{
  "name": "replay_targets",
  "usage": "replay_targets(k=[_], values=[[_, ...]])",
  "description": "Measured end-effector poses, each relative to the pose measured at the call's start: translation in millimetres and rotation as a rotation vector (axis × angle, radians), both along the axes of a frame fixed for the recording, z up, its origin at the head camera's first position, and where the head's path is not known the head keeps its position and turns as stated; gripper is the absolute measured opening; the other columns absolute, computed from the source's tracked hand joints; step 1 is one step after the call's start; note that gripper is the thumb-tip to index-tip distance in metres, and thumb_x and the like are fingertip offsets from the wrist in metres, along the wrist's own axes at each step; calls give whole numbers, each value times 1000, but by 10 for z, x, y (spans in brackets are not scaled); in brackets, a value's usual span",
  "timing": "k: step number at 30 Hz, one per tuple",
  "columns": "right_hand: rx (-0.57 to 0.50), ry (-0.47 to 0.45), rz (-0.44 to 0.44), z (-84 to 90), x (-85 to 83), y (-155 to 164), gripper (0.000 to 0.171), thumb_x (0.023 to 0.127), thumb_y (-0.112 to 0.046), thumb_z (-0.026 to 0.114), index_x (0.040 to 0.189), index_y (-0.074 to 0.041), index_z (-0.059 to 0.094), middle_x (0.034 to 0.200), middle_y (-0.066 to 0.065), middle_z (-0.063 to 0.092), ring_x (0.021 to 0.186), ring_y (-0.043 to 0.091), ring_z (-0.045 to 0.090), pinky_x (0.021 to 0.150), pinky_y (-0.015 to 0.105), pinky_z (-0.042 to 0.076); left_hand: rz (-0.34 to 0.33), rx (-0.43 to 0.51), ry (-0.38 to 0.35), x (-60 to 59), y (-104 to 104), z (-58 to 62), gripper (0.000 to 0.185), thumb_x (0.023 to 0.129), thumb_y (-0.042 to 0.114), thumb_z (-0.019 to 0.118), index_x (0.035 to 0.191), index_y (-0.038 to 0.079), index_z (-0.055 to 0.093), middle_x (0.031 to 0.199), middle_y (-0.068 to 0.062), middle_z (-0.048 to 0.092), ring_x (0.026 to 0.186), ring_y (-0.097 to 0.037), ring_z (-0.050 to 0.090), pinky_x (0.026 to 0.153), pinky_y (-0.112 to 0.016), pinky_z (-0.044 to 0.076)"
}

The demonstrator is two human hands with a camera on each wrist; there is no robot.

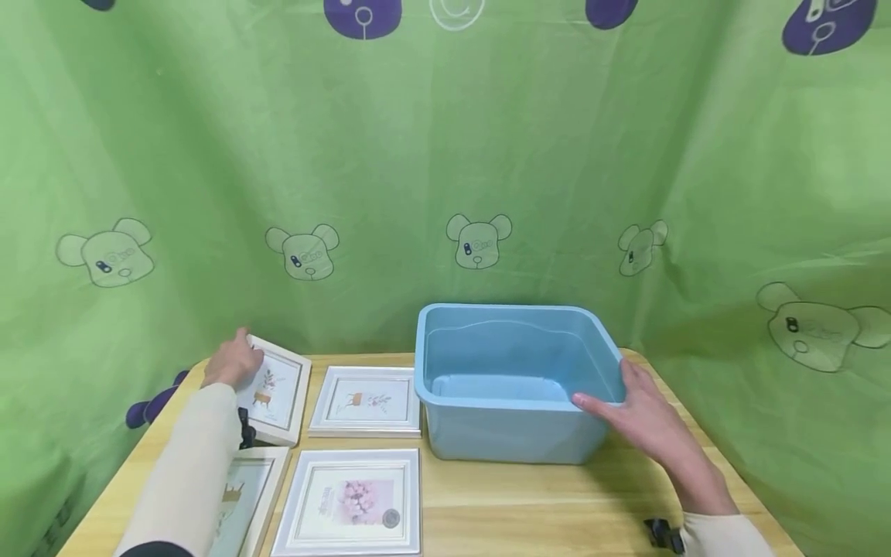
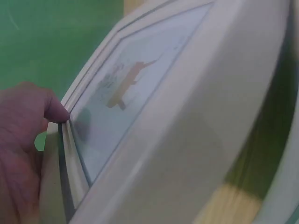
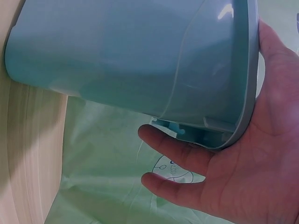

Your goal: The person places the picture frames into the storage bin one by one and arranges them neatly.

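At the table's far left, my left hand (image 1: 232, 362) grips the outer edge of a white picture frame (image 1: 295, 402). In the left wrist view a fingertip of that hand (image 2: 28, 126) presses the rim of this frame (image 2: 154, 163), which stands tilted. A plant drawing shows behind its glass. My right hand (image 1: 643, 410) holds the near right corner of a light blue plastic bin (image 1: 515, 433), thumb over the rim. The right wrist view shows this hand (image 3: 252, 158) around the corner of the bin (image 3: 117, 60), two fingers extended along its outside.
Beside the bin lies a silver-white frame (image 1: 365, 429), with a pink-flower frame (image 1: 355, 545) nearer. Another white frame (image 1: 267, 503) is partly under my left sleeve. The wooden table (image 1: 515, 507) meets a green patterned curtain (image 1: 390, 170) at the back.
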State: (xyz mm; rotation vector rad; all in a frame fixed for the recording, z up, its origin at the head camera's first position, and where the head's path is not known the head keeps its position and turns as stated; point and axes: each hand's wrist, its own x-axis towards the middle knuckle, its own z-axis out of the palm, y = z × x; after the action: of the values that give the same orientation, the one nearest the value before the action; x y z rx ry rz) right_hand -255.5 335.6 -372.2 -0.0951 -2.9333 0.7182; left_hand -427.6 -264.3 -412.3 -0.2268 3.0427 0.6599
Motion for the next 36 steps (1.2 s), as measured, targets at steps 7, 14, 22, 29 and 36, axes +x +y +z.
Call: replay_targets(k=[7,14,22,29,36], values=[[13,-5,-4,-4,-2,-25,115,71,-73,45,140,-3,-12,145,30,5,123,53,22,91,69,26,17,65,22,-1,-44,106,66,84,27,40,139,-1,15,110,-34,46,71,-31,55,57,-38,47],[3,-10,3,-2,-6,-14,115,70,-73,46,141,-3,-11,145,29,6,124,52,22,90,69,27,12,109,72,37,-37,293,58,83,26,46,130,-1,27,97,-26,50,66,-26,56,49,-30,48],[10,-13,4,-5,1,-1,114,71,-73,45,140,-4,-13,145,30,5,122,54,22,90,69,26,-65,112,103,97,-30,492,43,84,23,51,118,1,38,92,-23,53,63,-23,58,46,-26,50],[11,-9,4,-15,-10,-4,113,72,-72,45,140,-4,-13,143,32,5,121,55,23,89,69,27,-104,61,170,182,-16,629,44,84,23,52,121,4,41,90,-21,55,64,-23,56,49,-27,49],[13,0,6,-19,-20,-10,114,71,-71,48,141,-4,-12,133,38,20,111,54,35,82,67,36,-102,51,226,319,31,699,40,84,23,51,121,8,51,89,-20,60,54,-18,54,43,-25,45]])
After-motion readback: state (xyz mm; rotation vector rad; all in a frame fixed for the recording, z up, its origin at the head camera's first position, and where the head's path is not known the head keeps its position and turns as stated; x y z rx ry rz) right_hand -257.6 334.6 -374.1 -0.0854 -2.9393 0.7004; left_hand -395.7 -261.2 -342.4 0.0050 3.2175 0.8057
